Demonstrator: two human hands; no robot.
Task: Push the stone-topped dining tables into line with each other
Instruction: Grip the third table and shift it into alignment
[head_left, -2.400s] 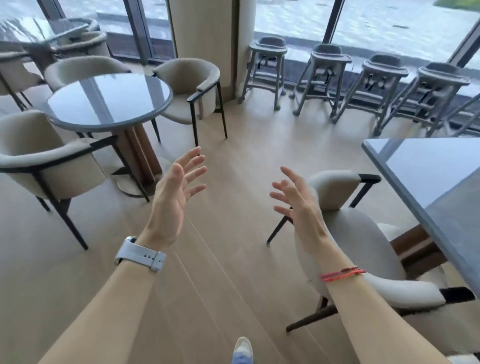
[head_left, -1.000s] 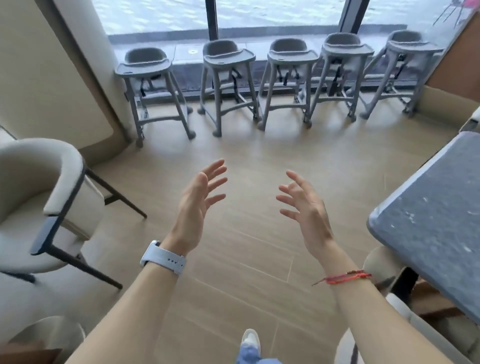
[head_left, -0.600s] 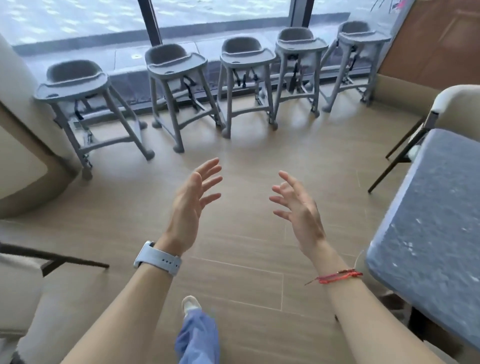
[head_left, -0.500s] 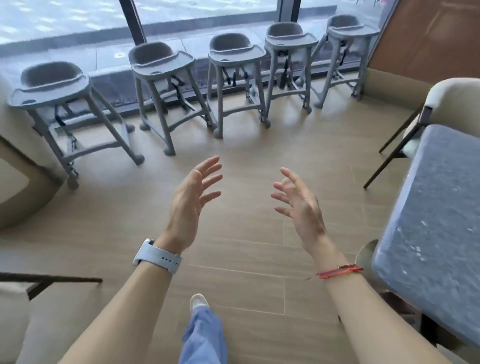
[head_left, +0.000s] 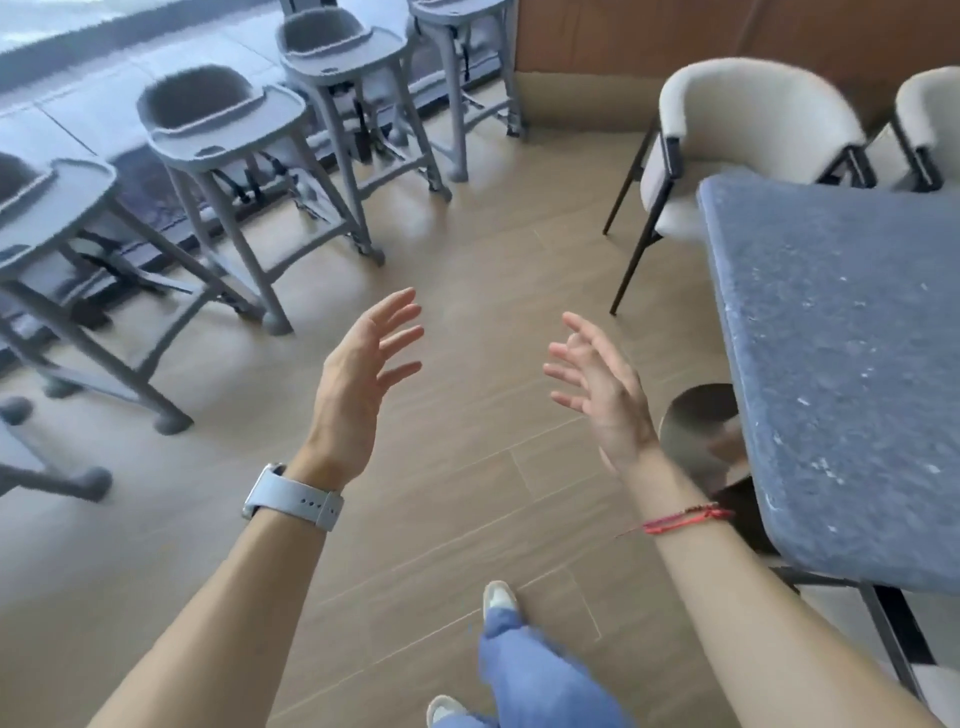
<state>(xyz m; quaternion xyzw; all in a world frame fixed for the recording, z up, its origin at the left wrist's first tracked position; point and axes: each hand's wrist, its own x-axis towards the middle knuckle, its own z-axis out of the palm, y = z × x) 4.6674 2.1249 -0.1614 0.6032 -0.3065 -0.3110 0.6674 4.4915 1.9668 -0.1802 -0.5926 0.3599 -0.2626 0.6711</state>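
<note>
A rectangular dining table with a speckled blue-grey stone top (head_left: 841, 374) fills the right side of the head view; its near left corner is rounded. My right hand (head_left: 597, 387) hovers over the floor just left of the table's edge, fingers spread, touching nothing. My left hand (head_left: 363, 379), with a pale watch on the wrist, is raised further left, palm turned inward, fingers apart and empty. Both hands are apart from the table.
Several grey high chairs (head_left: 223, 140) line the window at the left and back. Cream armchairs (head_left: 748, 135) with black legs stand behind the table. A round metal table base (head_left: 701, 431) shows under the top. Wood-look floor (head_left: 467, 499) lies between; my foot (head_left: 498, 597) steps forward.
My view has swung right and I have stepped forward: the high chairs slid left, and the stone table and armchairs came closer. Both hands stayed raised and empty.
</note>
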